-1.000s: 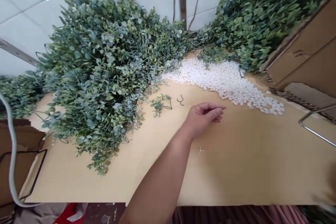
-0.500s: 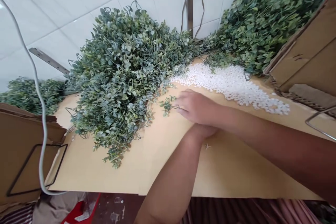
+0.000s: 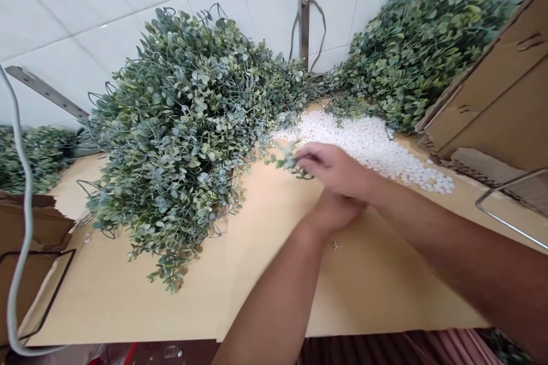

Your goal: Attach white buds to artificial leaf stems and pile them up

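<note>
My right hand point(image 3: 334, 166) pinches a small artificial green leaf sprig point(image 3: 287, 163) between thumb and fingers, just above the tabletop. Its leaves point left, toward the big heap of artificial foliage point(image 3: 184, 131). My left hand point(image 3: 340, 210) lies beneath my right wrist, arms crossing there; its fingers are hidden, so I cannot tell what they hold. Behind my right hand spreads a layer of small white plastic pieces point(image 3: 363, 140). A tiny pale star-shaped piece point(image 3: 336, 246) rests on the table below my left hand.
More foliage point(image 3: 423, 45) is piled at the back right beside a cardboard box point(image 3: 492, 80). A metal bracket point(image 3: 303, 31) with a cord stands against the tiled wall. At the left hangs a white cable point(image 3: 23, 182), near a black wire frame point(image 3: 53, 296). The tan tabletop point(image 3: 180, 319) ends in front.
The sprig now sits higher in my right hand, turned and closer to the fingers. My right hand has shifted slightly right. The camera view has also moved a little.
</note>
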Tool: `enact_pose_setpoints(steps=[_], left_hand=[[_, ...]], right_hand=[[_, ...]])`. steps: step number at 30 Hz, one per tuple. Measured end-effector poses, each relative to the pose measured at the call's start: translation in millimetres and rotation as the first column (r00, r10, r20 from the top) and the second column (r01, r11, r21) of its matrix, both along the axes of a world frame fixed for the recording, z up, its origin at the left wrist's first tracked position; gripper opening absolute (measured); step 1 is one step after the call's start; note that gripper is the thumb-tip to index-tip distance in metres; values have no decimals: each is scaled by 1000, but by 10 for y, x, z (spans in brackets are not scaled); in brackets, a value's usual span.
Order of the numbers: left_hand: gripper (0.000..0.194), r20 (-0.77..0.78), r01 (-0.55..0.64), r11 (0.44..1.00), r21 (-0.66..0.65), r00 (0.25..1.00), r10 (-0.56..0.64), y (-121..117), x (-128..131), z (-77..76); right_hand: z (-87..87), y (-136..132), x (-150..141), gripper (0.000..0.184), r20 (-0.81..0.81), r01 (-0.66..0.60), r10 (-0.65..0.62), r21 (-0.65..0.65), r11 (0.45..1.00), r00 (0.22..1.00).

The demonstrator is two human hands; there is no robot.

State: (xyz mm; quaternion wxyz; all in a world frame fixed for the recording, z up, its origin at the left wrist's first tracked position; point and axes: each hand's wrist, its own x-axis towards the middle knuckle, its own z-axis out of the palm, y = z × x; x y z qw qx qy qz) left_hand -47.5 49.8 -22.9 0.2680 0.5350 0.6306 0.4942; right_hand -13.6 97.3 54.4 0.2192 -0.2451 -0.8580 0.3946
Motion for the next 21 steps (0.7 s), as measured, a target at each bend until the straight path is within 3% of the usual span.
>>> enact_pose_setpoints(steps=[2,5,9,12,16,21], left_hand=[[18,153,106,993,-46,983,-97,2,21,33],[11,427,123,987,-98,902,-70,30,15,79],[5,524,-107,991,-77,841,132,92,-58,92],[20,642,-200,979,-33,746,174,105,-127,103],[45,719,-139,990,-6,687,101,60,-179,155],[41,641,-46,999,-21,766,49,35,-167,175]], right_hand=[[61,74,268,5,-194,73,-130,-277,958,972],[82,193,651,8,-287,77,-299,-591,803,910],[-64,280,915,23,-255,-1,-302,-766,642,919],[-233,291,925,34,-224,-40,-271,-833,552,936],[-381,274,868,29,-178,-45,-201,-845,533,963],[-430,272,843,22,-172,-25,-227,-845,534,959]])
